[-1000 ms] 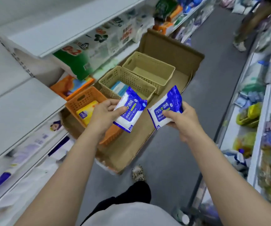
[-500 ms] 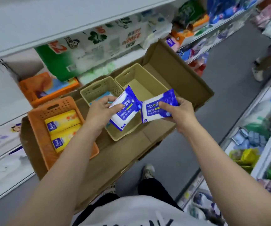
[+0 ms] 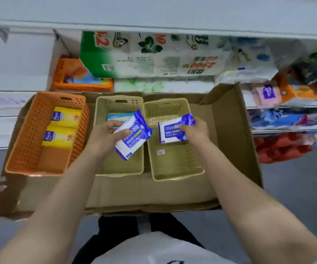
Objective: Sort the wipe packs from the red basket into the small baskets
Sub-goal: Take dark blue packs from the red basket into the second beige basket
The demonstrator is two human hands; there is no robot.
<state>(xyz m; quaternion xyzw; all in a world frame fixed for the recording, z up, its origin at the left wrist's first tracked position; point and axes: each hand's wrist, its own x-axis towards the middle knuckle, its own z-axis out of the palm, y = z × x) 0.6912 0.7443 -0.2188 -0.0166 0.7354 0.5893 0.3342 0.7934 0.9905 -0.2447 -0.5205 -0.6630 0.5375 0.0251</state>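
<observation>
My left hand (image 3: 104, 135) grips a blue and white alcohol wipe pack (image 3: 132, 136) above the middle beige basket (image 3: 119, 103), which has a light blue pack (image 3: 117, 117) lying in it. My right hand (image 3: 196, 128) holds a second blue and white wipe pack (image 3: 172, 130) over the right beige basket (image 3: 174, 168). To the left stands an orange basket (image 3: 29, 141) with two yellow packs (image 3: 62, 126) inside. All three baskets sit side by side on a flattened cardboard box (image 3: 153, 193). No red basket is in sight.
Store shelves (image 3: 20, 18) run along the far side, holding a large green and white paper pack (image 3: 148, 54) and an orange tray (image 3: 73, 80). More goods fill the shelves at right (image 3: 287, 115). Grey aisle floor (image 3: 296, 187) lies to the right; my legs (image 3: 125, 229) are below the box.
The view has swung round to face the box squarely. Both hands have carried their wipe packs forward, and they now hang over the two beige baskets.
</observation>
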